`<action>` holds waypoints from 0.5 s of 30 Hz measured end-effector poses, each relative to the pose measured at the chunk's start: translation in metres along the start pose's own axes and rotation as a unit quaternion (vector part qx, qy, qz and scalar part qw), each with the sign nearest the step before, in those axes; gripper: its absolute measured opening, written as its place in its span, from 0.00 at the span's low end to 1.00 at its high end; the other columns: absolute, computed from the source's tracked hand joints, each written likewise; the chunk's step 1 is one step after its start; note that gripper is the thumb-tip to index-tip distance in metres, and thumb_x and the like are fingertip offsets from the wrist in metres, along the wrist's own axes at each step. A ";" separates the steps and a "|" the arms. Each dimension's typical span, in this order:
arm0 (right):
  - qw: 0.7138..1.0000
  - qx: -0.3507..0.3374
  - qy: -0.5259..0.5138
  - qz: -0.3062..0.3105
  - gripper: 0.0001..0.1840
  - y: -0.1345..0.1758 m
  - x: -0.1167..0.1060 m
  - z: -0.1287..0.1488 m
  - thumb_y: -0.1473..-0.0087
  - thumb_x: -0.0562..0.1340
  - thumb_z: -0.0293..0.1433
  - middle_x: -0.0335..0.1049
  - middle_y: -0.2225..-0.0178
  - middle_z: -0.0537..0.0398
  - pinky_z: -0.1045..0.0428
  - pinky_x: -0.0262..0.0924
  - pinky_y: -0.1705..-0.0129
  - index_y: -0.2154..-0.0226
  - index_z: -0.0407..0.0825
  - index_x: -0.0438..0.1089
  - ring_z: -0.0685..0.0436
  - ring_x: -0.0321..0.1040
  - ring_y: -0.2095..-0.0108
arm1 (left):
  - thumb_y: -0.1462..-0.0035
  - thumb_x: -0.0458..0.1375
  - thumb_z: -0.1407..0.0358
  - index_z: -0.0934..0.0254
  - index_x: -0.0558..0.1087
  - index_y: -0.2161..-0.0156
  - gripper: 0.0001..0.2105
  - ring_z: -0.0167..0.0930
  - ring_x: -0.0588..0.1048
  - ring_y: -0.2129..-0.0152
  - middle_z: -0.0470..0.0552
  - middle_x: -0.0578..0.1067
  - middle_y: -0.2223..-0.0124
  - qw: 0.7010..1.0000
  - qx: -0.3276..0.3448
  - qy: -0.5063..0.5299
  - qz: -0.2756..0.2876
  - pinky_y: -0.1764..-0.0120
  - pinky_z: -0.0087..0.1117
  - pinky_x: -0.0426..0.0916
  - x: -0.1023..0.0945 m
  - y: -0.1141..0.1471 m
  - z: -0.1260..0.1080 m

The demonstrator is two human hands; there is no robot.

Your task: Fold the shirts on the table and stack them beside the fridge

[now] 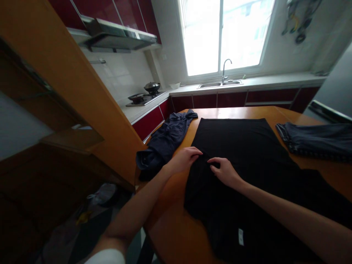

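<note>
A black shirt [242, 143] lies spread on the wooden table, its straight hem toward the window and a small white label [241, 237] near me. At the shirt's left edge, my left hand [184, 160] is closed, thumb and fingers pinching the cloth. Just to the right, my right hand [224, 171] has its thumb and forefinger curled together on the same cloth, a short gap from the left fingertips. Dark fabric hides exactly how much is gripped.
Crumpled dark blue clothing [172, 135] lies at the table's left edge. Folded dark trousers [319, 139] rest at the right. Beyond the wooden table [176, 205] are a sink [220, 84] and a stove with pans [147, 97]. A wooden partition [110, 121] stands close on the left.
</note>
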State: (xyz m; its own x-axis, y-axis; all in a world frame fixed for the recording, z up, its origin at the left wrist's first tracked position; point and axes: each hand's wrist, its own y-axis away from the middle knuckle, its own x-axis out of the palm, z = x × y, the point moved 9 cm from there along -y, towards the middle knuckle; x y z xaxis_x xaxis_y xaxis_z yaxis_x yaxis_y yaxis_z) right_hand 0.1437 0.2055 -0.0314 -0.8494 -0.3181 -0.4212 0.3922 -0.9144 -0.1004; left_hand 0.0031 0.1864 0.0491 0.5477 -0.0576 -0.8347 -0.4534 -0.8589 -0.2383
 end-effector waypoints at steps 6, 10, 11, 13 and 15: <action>0.997 -0.063 0.050 -0.006 0.11 -0.001 -0.005 0.007 0.46 0.60 0.29 0.81 0.62 0.51 0.47 0.68 0.51 0.64 0.50 0.79 0.39 0.77 0.58 | 0.37 0.59 0.63 0.58 0.68 0.38 0.23 0.41 0.70 0.47 0.56 0.71 0.44 0.990 0.011 -0.109 0.084 0.43 0.42 0.66 0.037 0.057 -0.055; 0.997 -0.040 0.067 -0.007 0.13 -0.004 -0.005 0.000 0.48 0.60 0.28 0.81 0.60 0.51 0.47 0.66 0.49 0.62 0.49 0.79 0.40 0.76 0.57 | 0.41 0.60 0.70 0.60 0.67 0.38 0.25 0.41 0.70 0.52 0.56 0.72 0.49 0.979 -0.060 -0.174 0.087 0.47 0.41 0.68 0.051 0.100 -0.052; 0.997 -0.037 0.069 -0.013 0.14 -0.005 -0.006 0.000 0.48 0.60 0.27 0.81 0.60 0.51 0.47 0.66 0.49 0.62 0.49 0.79 0.40 0.76 0.57 | 0.41 0.57 0.73 0.60 0.68 0.39 0.24 0.39 0.70 0.53 0.56 0.72 0.50 0.978 -0.073 -0.172 0.091 0.47 0.40 0.68 0.053 0.108 -0.051; 0.997 -0.036 0.069 -0.030 0.14 -0.005 -0.010 0.004 0.48 0.59 0.28 0.81 0.60 0.51 0.47 0.66 0.49 0.62 0.50 0.79 0.40 0.76 0.57 | 0.41 0.52 0.78 0.60 0.70 0.42 0.23 0.36 0.72 0.55 0.55 0.73 0.52 0.979 -0.088 -0.151 0.104 0.50 0.35 0.69 0.056 0.118 -0.048; 0.996 -0.036 0.073 -0.041 0.13 -0.004 -0.014 0.008 0.48 0.59 0.29 0.81 0.62 0.52 0.48 0.66 0.52 0.65 0.50 0.79 0.40 0.76 0.59 | 0.41 0.52 0.77 0.59 0.72 0.46 0.21 0.34 0.74 0.57 0.53 0.75 0.54 0.981 -0.087 -0.118 0.124 0.53 0.32 0.69 0.055 0.122 -0.047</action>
State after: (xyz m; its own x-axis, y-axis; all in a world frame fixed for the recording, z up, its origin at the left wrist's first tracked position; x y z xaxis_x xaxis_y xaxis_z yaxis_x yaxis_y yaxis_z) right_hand 0.1510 0.2121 -0.0182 -0.8218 -0.1985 -0.5341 0.3519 -0.9140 -0.2017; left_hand 0.0109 0.0549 -0.0024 0.2486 -0.1732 -0.9530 -0.4142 -0.9084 0.0570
